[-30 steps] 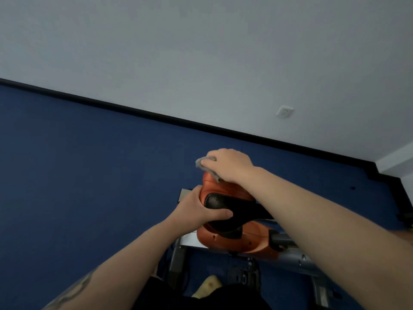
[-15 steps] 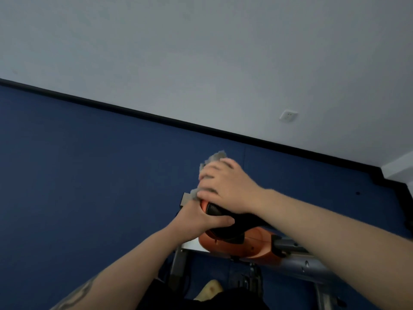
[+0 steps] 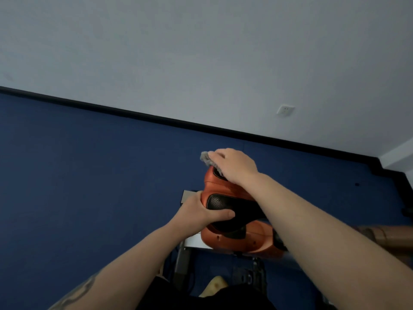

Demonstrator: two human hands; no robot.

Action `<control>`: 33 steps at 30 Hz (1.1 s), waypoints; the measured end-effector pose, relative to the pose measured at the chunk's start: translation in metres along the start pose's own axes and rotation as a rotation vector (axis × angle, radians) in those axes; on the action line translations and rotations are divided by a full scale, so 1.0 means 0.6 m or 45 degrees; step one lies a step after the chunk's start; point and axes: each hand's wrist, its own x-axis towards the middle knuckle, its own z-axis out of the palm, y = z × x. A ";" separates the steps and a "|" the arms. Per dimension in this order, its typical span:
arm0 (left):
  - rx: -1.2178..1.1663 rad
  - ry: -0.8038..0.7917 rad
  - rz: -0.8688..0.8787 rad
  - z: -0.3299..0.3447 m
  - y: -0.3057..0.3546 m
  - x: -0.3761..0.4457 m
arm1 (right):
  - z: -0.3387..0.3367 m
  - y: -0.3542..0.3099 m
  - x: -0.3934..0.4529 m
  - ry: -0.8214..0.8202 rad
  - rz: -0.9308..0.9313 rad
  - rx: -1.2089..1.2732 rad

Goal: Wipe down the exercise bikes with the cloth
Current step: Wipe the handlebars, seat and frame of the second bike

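An orange exercise bike (image 3: 225, 189) with a black perforated saddle (image 3: 232, 206) stands below me on the blue floor. My left hand (image 3: 199, 212) grips the front of the saddle, thumb lying across its top. My right hand (image 3: 232, 166) presses a small grey cloth (image 3: 205, 158) onto the far top of the orange body; the cloth sticks out past my fingertips and most of it is hidden under the hand.
Blue carpet (image 3: 89, 186) runs to a black skirting board (image 3: 156, 118) under a pale wall with a socket (image 3: 285, 110). The bike's grey metal frame (image 3: 183, 260) and a pedal (image 3: 248, 276) show beneath. A wall corner (image 3: 395, 153) stands at the right.
My right hand slid the cloth from over the saddle's nose back out to the far top of the orange body. The left hand kept its grip on the saddle.
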 end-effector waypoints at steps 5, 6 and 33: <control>0.023 0.072 0.051 0.001 -0.002 0.001 | 0.016 0.020 -0.054 0.001 -0.637 -0.340; 0.023 0.077 0.056 0.001 -0.002 0.002 | 0.012 0.025 -0.050 -0.045 -0.655 -0.328; 0.422 -0.090 -0.044 -0.037 0.047 0.014 | 0.006 0.029 -0.017 -0.021 0.067 0.071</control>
